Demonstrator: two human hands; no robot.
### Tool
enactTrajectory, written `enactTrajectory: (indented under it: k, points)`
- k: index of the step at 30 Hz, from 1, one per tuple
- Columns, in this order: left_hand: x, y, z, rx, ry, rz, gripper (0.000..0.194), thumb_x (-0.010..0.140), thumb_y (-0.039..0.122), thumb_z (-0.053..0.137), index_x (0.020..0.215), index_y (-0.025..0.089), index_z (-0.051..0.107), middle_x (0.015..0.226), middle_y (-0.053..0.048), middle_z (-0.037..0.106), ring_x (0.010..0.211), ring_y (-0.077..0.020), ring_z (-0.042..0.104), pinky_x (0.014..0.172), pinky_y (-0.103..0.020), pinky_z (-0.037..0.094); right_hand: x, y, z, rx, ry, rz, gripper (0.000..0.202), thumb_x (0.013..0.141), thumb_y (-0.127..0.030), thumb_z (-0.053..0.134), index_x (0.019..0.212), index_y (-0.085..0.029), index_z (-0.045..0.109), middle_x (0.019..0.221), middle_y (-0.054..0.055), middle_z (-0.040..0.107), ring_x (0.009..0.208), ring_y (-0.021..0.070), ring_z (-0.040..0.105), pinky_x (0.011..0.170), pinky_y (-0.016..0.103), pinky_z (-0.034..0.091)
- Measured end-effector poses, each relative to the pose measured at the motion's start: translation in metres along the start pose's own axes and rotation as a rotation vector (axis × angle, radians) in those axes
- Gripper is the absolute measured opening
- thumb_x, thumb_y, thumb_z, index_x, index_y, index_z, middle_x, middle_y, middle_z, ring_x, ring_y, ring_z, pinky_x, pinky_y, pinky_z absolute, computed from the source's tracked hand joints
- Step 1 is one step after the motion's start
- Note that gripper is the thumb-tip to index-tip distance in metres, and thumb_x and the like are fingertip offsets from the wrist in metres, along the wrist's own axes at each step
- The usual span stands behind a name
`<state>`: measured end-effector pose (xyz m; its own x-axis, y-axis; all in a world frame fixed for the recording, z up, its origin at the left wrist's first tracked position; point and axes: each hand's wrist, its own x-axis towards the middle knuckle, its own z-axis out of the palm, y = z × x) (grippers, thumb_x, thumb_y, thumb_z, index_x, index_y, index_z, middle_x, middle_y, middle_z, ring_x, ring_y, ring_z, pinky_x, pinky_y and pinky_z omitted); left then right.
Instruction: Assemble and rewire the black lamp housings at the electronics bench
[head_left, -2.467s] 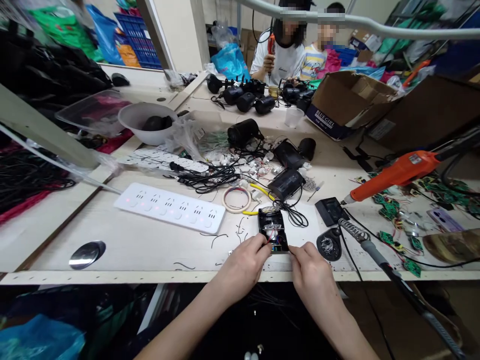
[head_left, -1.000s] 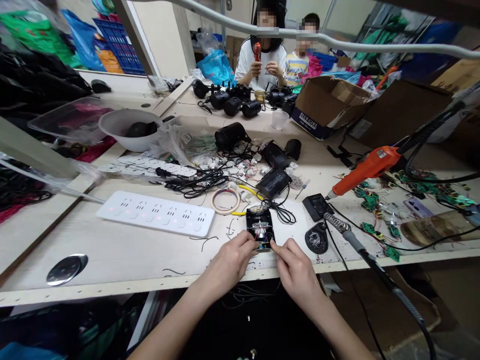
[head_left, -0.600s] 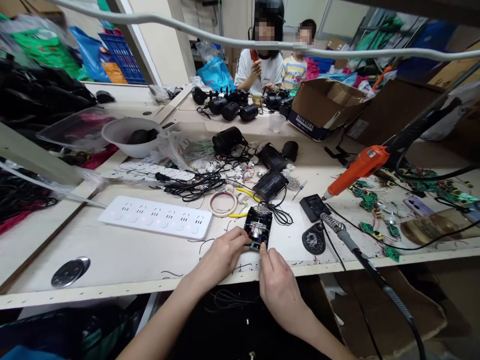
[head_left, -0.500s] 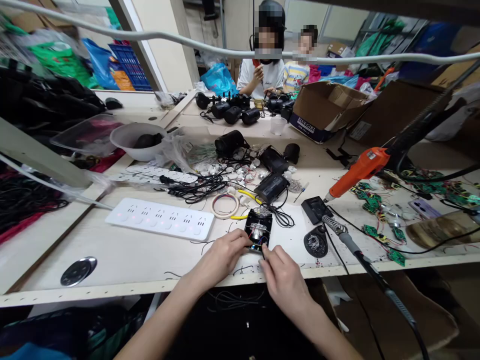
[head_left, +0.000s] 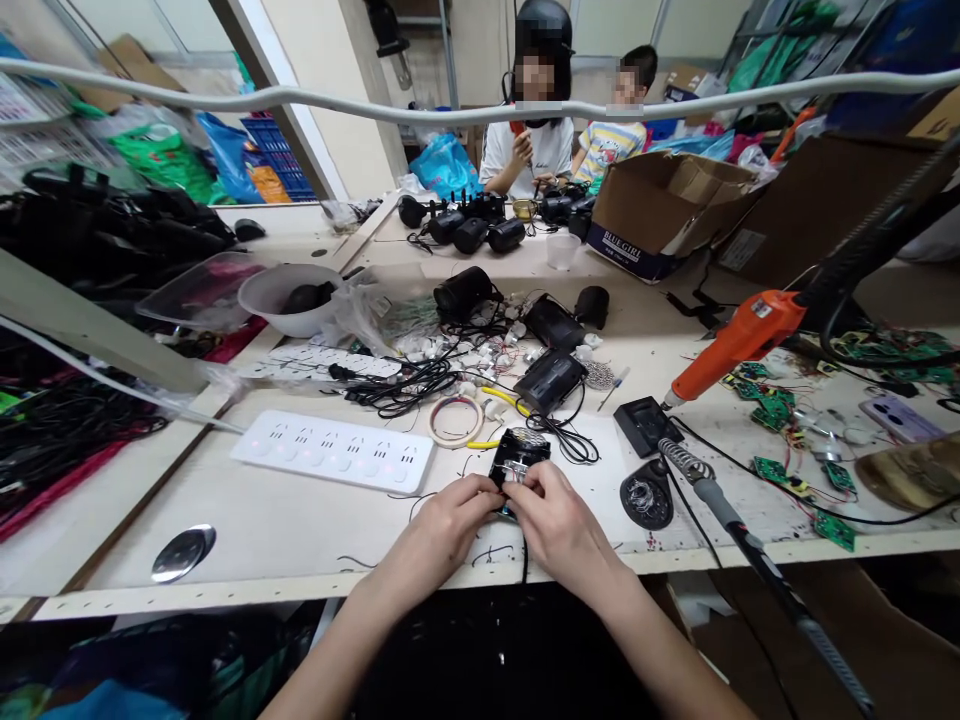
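An opened black housing [head_left: 529, 444] lies at the near middle of the workbench, with a silvery part and thin wires inside. My left hand [head_left: 452, 520] is closed at the housing's near left side, thumb and fingertips against its edge. My right hand [head_left: 556, 520] reaches over the housing's near right part, with the fingers pinched together inside it. What the right fingertips hold is too small to make out. Both hands cover the near end of the housing, and a black cable hangs from it over the bench edge.
Left lies a white power strip [head_left: 334, 450]; behind the housing, a tape roll [head_left: 456, 422] and black housings [head_left: 551, 378] with cables. To the right are a soldering iron [head_left: 724, 510] in its stand, an orange electric screwdriver [head_left: 739, 345] and green circuit boards [head_left: 772, 408]. Two people are across the bench.
My right hand has moved up and left, from the housing's near right corner to over its inside. My left hand stays at the left edge. The camera view has shifted slightly.
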<state>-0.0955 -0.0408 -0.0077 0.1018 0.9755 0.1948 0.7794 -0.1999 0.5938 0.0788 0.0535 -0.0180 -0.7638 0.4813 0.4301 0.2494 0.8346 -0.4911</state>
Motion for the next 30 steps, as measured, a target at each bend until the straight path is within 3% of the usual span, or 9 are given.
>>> enactTrajectory:
  k: [7, 11, 14, 20, 25, 30]
  points:
    - [0.000, 0.003, 0.000, -0.028, 0.003, 0.021, 0.027, 0.098, 0.012, 0.043, 0.119, 0.019, 0.058, 0.111, -0.008, 0.065, 0.100, -0.0162, 0.064, 0.088, -0.029, 0.056, -0.013, 0.014, 0.003, 0.101, 0.115, -0.092, 0.030, 0.097, -0.013, 0.049, 0.122, -0.014, 0.064, 0.098, 0.011, 0.054, 0.086, 0.0208, 0.058, 0.072, 0.033, 0.058]
    - [-0.001, 0.001, 0.002, -0.017, 0.013, 0.020, 0.033, 0.097, 0.009, 0.041, 0.123, 0.020, 0.057, 0.113, -0.009, 0.063, 0.099, -0.0163, 0.064, 0.087, -0.029, 0.056, -0.016, 0.013, -0.005, 0.297, 0.203, 0.019, 0.033, 0.096, -0.010, 0.049, 0.123, -0.021, 0.064, 0.098, 0.008, 0.057, 0.088, 0.0190, 0.062, 0.075, 0.031, 0.058]
    - [-0.002, -0.001, 0.003, -0.005, 0.024, 0.042, 0.036, 0.096, 0.008, 0.041, 0.126, 0.020, 0.057, 0.111, -0.009, 0.062, 0.096, -0.0167, 0.064, 0.084, -0.028, 0.057, -0.021, 0.011, -0.013, 0.279, 0.259, 0.086, 0.033, 0.095, -0.008, 0.050, 0.122, -0.022, 0.065, 0.092, 0.006, 0.057, 0.085, 0.0177, 0.060, 0.072, 0.029, 0.056]
    - [-0.003, -0.001, 0.003, 0.018, 0.041, 0.055, 0.039, 0.095, 0.007, 0.038, 0.125, 0.021, 0.061, 0.109, -0.009, 0.063, 0.094, -0.0162, 0.064, 0.082, -0.027, 0.057, -0.030, 0.006, -0.003, 0.214, 0.187, 0.093, 0.035, 0.096, -0.014, 0.052, 0.129, -0.019, 0.061, 0.093, 0.007, 0.053, 0.084, 0.0188, 0.058, 0.072, 0.032, 0.057]
    - [-0.004, -0.002, 0.004, 0.025, 0.065, 0.064, 0.040, 0.095, 0.007, 0.038, 0.125, 0.021, 0.061, 0.108, -0.009, 0.064, 0.094, -0.0166, 0.065, 0.082, -0.028, 0.058, -0.030, 0.000, 0.012, 0.177, 0.163, 0.062, 0.032, 0.097, -0.013, 0.048, 0.124, -0.015, 0.064, 0.095, 0.009, 0.051, 0.081, 0.0188, 0.057, 0.069, 0.033, 0.057]
    - [-0.007, -0.007, 0.009, 0.106, 0.111, 0.095, 0.043, 0.094, 0.006, 0.040, 0.130, 0.022, 0.057, 0.116, -0.011, 0.063, 0.100, -0.0182, 0.066, 0.084, -0.030, 0.059, -0.028, -0.002, 0.005, 0.263, 0.202, 0.106, 0.026, 0.096, -0.014, 0.051, 0.116, -0.019, 0.067, 0.093, 0.007, 0.055, 0.081, 0.0178, 0.060, 0.070, 0.030, 0.057]
